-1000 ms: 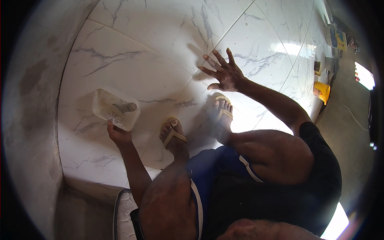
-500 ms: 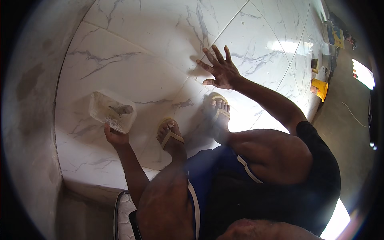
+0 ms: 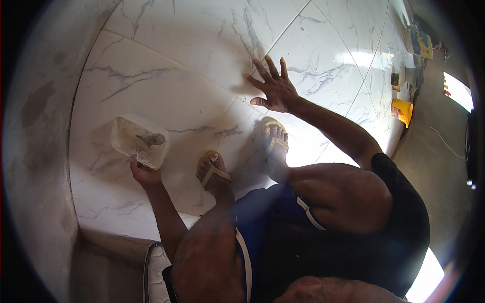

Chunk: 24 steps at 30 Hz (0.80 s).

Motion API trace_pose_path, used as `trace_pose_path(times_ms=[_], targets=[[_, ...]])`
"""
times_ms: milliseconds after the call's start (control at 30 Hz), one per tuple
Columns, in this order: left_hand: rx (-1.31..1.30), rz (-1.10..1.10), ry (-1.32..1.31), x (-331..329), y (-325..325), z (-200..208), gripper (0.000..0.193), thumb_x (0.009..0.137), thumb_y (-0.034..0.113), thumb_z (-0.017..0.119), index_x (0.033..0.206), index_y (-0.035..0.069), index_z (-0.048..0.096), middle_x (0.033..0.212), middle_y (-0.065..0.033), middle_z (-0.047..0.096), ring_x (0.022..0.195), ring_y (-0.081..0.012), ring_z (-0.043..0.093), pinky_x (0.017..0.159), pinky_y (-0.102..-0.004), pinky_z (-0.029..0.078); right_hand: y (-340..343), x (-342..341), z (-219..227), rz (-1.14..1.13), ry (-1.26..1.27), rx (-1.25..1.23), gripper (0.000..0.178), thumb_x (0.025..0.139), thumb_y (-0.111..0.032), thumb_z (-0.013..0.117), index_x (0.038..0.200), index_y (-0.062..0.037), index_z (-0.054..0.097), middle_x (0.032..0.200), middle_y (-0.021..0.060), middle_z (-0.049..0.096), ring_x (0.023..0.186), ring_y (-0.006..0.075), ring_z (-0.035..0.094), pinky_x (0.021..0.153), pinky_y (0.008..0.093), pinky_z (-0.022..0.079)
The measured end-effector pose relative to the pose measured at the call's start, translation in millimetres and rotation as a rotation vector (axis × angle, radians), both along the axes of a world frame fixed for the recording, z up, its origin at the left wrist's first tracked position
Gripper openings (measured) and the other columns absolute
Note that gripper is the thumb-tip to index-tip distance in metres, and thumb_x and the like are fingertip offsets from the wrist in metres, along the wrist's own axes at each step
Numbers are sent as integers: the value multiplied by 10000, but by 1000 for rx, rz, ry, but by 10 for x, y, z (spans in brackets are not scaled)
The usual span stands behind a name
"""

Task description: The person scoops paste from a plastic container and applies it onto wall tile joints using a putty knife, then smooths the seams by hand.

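At the left, my left hand (image 3: pixel 145 173) is closed on the near edge of a white plastic tub (image 3: pixel 120 134), its thumb at the rim. Whitish residue coats the tub, and a small greyish rounded piece (image 3: pixel 157 139) lies inside; its kind is unclear. My right hand (image 3: pixel 275 92) is spread wide over the marbled floor tiles (image 3: pixel 202 76), fingers apart and holding nothing. Whether its fingertips touch the tile I cannot tell. A pale grout line (image 3: pixel 288 28) runs away from those fingertips.
My feet in tan flip-flops (image 3: pixel 214 174) stand between the hands. A bare grey wall (image 3: pixel 40 126) borders the tiles at left. Along the right edge are a yellow container (image 3: pixel 402 112) and a yellow-blue package (image 3: pixel 424 45). A quilted white mattress-like item (image 3: pixel 157 272) sits at lower left.
Everything has shifted very slightly leftward in the picture. Both hands keep their poses, the left on the tub and the right spread over the tiles.
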<state>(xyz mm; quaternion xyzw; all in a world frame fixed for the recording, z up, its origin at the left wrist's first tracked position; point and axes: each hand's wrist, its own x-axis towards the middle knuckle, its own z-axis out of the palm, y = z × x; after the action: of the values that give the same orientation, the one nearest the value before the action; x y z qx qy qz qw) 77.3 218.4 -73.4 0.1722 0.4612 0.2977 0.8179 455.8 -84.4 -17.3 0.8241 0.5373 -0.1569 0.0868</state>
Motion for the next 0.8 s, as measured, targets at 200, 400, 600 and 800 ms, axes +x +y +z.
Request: trace_pose_path(times_ms=[200, 400, 600, 800], targets=[[-1, 10, -44, -64, 24, -45, 670, 986, 337, 518, 1544, 12, 338, 1517, -201, 455, 1388, -393, 464, 1161, -600, 377, -56, -18, 107, 66, 15, -59, 899, 888, -868, 256, 1595, -318, 331, 1712, 112, 109, 1571, 410, 9, 1212, 705, -21], [-5, 9, -48, -35, 15, -40, 673, 983, 341, 524, 1539, 8, 344, 1516, -201, 456, 1384, -393, 468, 1158, -598, 382, 34, 31, -4, 9, 38, 95, 872, 889, -858, 302, 1551, -304, 424, 1707, 135, 116, 1560, 442, 64, 1182, 749, 16], [-9, 36, -46, -121, 30, -87, 655, 988, 337, 518, 1542, 29, 353, 1516, -198, 459, 1387, -393, 467, 1156, -603, 382, 6, -55, 87, 134, 31, 9, 801, 906, -808, 382, 1513, -294, 478, 1712, 57, 136, 1570, 402, 45, 1183, 756, 54], [2, 21, 1, -42, 13, -45, 669, 990, 343, 510, 1546, 11, 341, 1515, -201, 463, 1388, -395, 466, 1159, -603, 376, 97, -47, 139, 14, 37, -30, 829, 908, -828, 336, 1515, -282, 480, 1709, 95, 131, 1568, 414, 30, 1195, 732, 17]])
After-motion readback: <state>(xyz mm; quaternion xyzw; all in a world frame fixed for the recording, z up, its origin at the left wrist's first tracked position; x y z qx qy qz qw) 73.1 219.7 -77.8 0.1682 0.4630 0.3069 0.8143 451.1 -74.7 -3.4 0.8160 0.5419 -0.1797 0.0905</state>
